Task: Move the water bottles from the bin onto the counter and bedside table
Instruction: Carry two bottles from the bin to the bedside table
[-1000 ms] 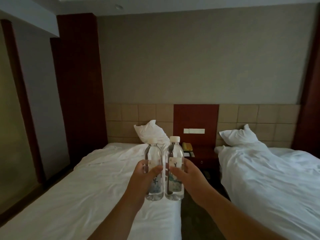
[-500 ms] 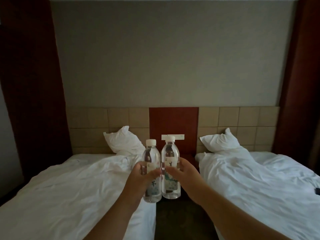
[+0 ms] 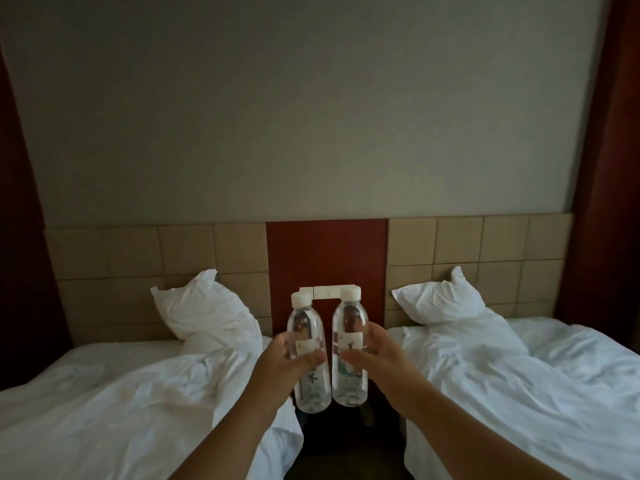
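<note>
Left hand [image 3: 284, 362] gripping left bottle [image 3: 309, 355], right hand [image 3: 375, 358] gripping right bottle [image 3: 349, 348], fingers curled round. Keeping both upright; bedside table lying at 12 o'clock, hidden.

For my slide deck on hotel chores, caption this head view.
Left hand and right hand each hold an upright water bottle between two unmade beds.
</note>
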{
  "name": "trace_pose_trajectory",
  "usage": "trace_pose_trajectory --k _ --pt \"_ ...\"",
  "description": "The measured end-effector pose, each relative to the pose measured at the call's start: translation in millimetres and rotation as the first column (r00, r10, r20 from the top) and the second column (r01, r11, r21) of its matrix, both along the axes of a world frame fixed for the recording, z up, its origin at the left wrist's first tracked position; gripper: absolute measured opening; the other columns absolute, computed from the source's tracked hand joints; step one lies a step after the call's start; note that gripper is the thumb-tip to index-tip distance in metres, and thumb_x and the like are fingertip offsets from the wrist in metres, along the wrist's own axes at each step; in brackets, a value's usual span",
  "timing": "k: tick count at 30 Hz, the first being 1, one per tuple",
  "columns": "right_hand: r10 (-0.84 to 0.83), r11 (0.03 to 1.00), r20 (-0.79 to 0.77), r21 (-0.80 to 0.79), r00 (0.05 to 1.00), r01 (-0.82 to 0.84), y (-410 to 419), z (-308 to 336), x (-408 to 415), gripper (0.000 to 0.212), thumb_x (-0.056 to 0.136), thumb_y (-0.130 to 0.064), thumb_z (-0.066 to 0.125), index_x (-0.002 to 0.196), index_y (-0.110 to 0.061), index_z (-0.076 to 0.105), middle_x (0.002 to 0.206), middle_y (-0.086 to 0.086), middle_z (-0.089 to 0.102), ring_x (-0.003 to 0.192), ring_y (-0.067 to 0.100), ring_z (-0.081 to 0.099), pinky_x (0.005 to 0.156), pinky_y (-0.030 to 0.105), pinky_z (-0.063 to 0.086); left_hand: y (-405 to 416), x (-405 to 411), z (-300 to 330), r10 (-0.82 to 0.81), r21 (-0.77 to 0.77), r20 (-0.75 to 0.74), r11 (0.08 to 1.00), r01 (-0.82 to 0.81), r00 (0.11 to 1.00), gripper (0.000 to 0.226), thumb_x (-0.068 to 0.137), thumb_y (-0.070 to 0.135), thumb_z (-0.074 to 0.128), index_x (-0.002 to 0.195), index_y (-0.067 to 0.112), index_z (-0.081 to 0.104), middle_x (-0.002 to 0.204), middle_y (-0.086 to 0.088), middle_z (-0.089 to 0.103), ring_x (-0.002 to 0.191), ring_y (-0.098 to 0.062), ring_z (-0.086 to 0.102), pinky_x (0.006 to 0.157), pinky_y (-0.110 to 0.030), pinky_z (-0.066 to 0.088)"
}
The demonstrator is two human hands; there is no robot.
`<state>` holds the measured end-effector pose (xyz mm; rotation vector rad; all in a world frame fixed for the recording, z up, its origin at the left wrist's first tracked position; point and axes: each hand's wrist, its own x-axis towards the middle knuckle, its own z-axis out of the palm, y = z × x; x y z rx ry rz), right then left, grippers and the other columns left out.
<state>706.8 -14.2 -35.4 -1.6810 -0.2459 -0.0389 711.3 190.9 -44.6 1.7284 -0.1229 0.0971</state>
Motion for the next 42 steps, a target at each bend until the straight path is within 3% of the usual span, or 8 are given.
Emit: trace_pose_trajectory --k 6,11,15,20,23,34,39,42 --pt "-0.011 0.999 -0.051 0.033 0.999 0.013 -40.0 -29.8 162.9 0.050 0.071 -0.026 0.078 0.119 -0.022 0.063 0.111 0.002 0.074 0.106 0.020 0.071 0.099 0.049 0.056 -37.6 159.4 -28.0 0.012 0.003 -0.058 1.000 -0.012 0.998 0.073 0.051 0.052 0.088 0.118 0.031 0.066 0.111 0.008 0.076 0.105 -0.013 0.071 0.098 -0.045 0.055" --pt "-0.026 0.999 -0.064 -0.030 0.998 0.024 -77.7 -52.6 305.3 0.050 0.075 -0.027 0.080 0.120 -0.033 0.058 0.108 -0.008 0.074 0.097 0.004 0.072 0.082 0.028 0.059 -73.1 294.2 -43.5 0.028 0.038 -0.064 0.999 -0.026 0.998 0.053 0.067 0.034 0.090 0.113 0.038 0.064 0.106 0.014 0.077 0.098 -0.003 0.071 0.076 -0.024 0.053" --pt "-0.011 0.993 -0.050 -0.118 0.999 0.005 -98.8 -61.9 401.8 0.050 0.079 -0.023 0.082 0.113 -0.049 0.054 0.102 -0.031 0.069 0.092 -0.012 0.067 0.063 0.010 0.054 -99.5 386.9 -53.8 0.019 0.086 -0.072 0.996 -0.013 0.997 0.062 0.060 0.041 0.090 0.116 0.035 0.064 0.107 0.012 0.076 0.096 -0.003 0.072 0.073 -0.021 0.053" --pt "-0.026 0.993 -0.107 -0.115 0.994 0.013 -112.9 -90.4 524.0 0.059 0.077 -0.026 0.083 0.122 -0.055 0.058 0.115 -0.018 0.068 0.108 0.006 0.066 0.082 0.026 0.059 -115.6 506.7 -81.8 0.055 0.107 -0.135 0.993 -0.041 0.989 0.069 0.049 0.054 0.088 0.113 0.041 0.064 0.100 0.015 0.074 0.097 -0.006 0.070 0.076 -0.026 0.056" --pt "-0.021 0.990 -0.120 -0.139 0.993 0.004 -117.0 -122.2 600.9 0.060 0.077 -0.019 0.083 0.109 -0.065 0.061 0.107 -0.021 0.073 0.100 -0.002 0.069 0.072 0.016 0.059 -118.4 589.7 -113.3 0.042 0.155 -0.151 0.988 -0.018 0.988 0.059 0.060 0.044 0.092 0.111 0.045 0.060 0.102 0.016 0.071 0.097 -0.003 0.067 0.069 -0.020 0.050" --pt "-0.120 0.974 -0.325 -0.220 0.938 0.048 -117.1 -314.5 852.1 0.056 0.083 -0.010 0.080 0.130 -0.032 0.061 0.118 -0.009 0.073 0.113 0.009 0.068 0.098 0.038 0.058 -120.6 854.6 -327.8 -0.014 0.241 -0.255 0.967 0.077 0.967 0.058 0.063 0.031 0.094 0.108 0.041 0.059 0.103 0.012 0.074 0.099 -0.004 0.069 0.075 -0.020 0.055" --pt "-0.115 0.969 -0.379 -0.246 0.918 0.020 -125.2 -397.9 922.0 0.050 0.084 -0.009 0.079 0.117 -0.042 0.061 0.115 -0.012 0.072 0.109 0.005 0.068 0.094 0.030 0.058 -138.2 918.3 -416.2 0.051 0.288 -0.317 0.957 0.045 0.947 0.064 0.065 0.028 0.093 0.118 0.035 0.059 0.108 0.012 0.071 0.103 -0.009 0.067 0.087 -0.034 0.057" --pt "-0.100 0.966 -0.399 -0.259 0.912 -0.008 -134.0 -449.9 956.7 0.052 0.082 -0.009 0.080 0.113 -0.047 0.061 0.111 -0.018 0.073 0.103 -0.001 0.069 0.084 0.022 0.059 -147.7 952.2 -463.9 0.075 0.277 -0.326 0.961 0.019 0.942 0.063 0.068 0.023 0.092 0.121 0.029 0.059 0.110 0.009 0.071 0.104 -0.009 0.067 0.082 -0.027 0.056"
